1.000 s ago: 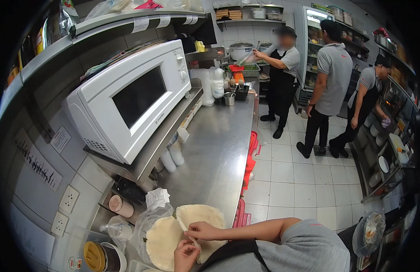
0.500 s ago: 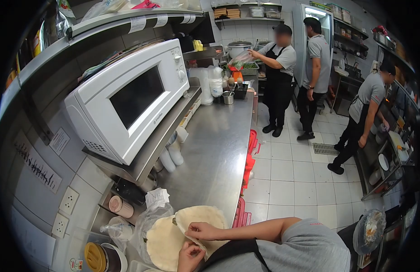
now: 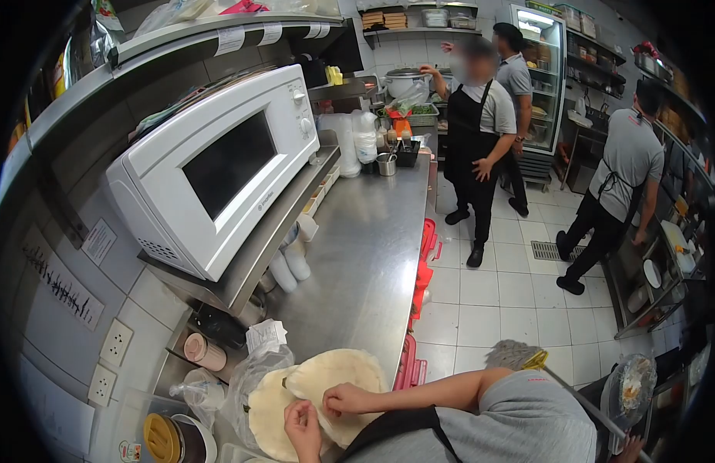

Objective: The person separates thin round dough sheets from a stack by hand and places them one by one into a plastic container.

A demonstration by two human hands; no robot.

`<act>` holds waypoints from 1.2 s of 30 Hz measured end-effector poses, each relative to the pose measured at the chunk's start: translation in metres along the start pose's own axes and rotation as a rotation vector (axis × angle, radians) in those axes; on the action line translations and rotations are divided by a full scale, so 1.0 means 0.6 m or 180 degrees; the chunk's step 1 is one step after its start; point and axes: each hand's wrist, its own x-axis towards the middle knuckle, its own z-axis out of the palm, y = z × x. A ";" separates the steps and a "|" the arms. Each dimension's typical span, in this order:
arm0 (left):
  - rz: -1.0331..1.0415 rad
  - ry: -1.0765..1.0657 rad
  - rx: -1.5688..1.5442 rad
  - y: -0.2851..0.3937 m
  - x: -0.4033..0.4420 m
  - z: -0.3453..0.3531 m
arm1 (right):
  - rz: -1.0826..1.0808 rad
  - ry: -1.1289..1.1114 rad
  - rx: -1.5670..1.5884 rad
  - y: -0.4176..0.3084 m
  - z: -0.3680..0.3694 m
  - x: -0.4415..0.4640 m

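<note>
Two round pale flatbreads lie at the near end of the steel counter, partly overlapping. The upper flatbread [image 3: 350,366] covers part of the lower flatbread [image 3: 269,417], and a small dark bit shows at the lower one's left edge. Over the upper round is my right hand [image 3: 348,399], its fingers curled and pinched together close above the surface. My left hand [image 3: 302,428] is beside it, over the lower round, fingers also bent inward and closed. What either pinch holds, if anything, is too small to tell. Clear plastic wrapping [image 3: 253,382] sits beside the flatbreads.
A white microwave [image 3: 219,170] stands on a raised shelf above the steel counter [image 3: 350,278]. Yellow-lidded jar [image 3: 163,438] and pink cup [image 3: 205,351] are at lower left. Three people stand beyond. Behind me, a hand [image 3: 629,447] is by a pole with a grey mop head [image 3: 516,355].
The upper flatbread now lies flatter. My left hand has risen leftward off its edge. A mop has appeared behind me; the co-workers have shifted and turned.
</note>
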 end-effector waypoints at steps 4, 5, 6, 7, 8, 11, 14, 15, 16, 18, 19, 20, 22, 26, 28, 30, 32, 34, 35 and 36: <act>-0.0210 0.0305 -0.0397 0.006 0.007 0.013 | 0.0007 -0.0202 -0.0364 -0.012 0.015 -0.011; -0.0206 0.0310 -0.0358 0.001 0.007 0.012 | 0.0012 -0.0152 -0.0453 -0.013 0.014 -0.009; -0.0173 0.0310 -0.0211 -0.014 0.009 0.006 | 0.0016 -0.0104 -0.0539 -0.014 0.013 -0.007; -0.0141 0.0311 -0.0062 -0.038 0.015 -0.006 | 0.0021 -0.0056 -0.0624 -0.014 0.012 -0.006; -0.0112 0.0311 0.0085 -0.045 0.020 -0.013 | -0.0112 0.0014 -0.0616 -0.009 0.014 -0.006; 0.0058 0.0540 0.0061 -0.047 0.029 -0.021 | -0.0214 -0.0012 -0.0685 0.010 0.015 -0.007; 0.0061 0.0443 0.0892 -0.025 0.036 -0.026 | 0.0108 -0.0394 -0.0843 0.018 0.014 -0.006; -0.0018 0.0460 0.0818 -0.031 0.039 -0.030 | 0.0108 -0.0430 -0.0842 0.019 0.015 -0.006; -0.0094 0.0476 0.0745 -0.033 0.044 -0.031 | 0.0106 -0.0464 -0.0843 0.021 0.016 -0.004; -0.0048 0.0599 0.0742 -0.031 0.054 -0.042 | -0.0019 -0.0412 -0.0875 0.026 0.015 0.000; 0.0075 0.0710 0.0812 0.004 0.061 -0.043 | -0.0079 -0.0384 -0.0893 0.031 0.013 0.001; 0.0196 0.0824 0.0882 0.040 0.068 -0.046 | -0.0190 -0.0272 -0.0835 0.036 0.013 0.001; 0.0740 0.0919 0.1207 0.105 0.086 -0.077 | -0.0414 -0.0072 -0.0722 0.044 0.016 0.000; 0.1644 0.0407 0.1579 0.241 0.083 -0.074 | 0.0142 -0.0316 -0.0228 0.013 0.007 -0.002; 0.1687 0.0022 0.1748 0.258 0.071 -0.053 | 0.0687 -0.0401 0.0472 -0.016 0.004 -0.005; 0.1608 -0.0360 0.1777 0.222 0.062 -0.032 | 0.0798 -0.0146 0.1414 -0.014 -0.002 0.001; 0.1492 -0.0783 0.1857 0.157 0.050 -0.012 | 0.0952 0.0097 0.2132 -0.007 -0.011 0.011; 0.1231 -0.1161 0.1926 0.102 0.027 0.009 | 0.0984 0.0129 0.2359 -0.004 -0.032 0.009; 0.1028 -0.1302 0.1924 0.085 0.013 0.018 | 0.1410 0.0269 0.2318 -0.001 -0.034 0.007; 0.0787 -0.1515 0.1864 0.061 0.005 0.019 | 0.1504 0.0446 0.2496 0.027 -0.037 0.006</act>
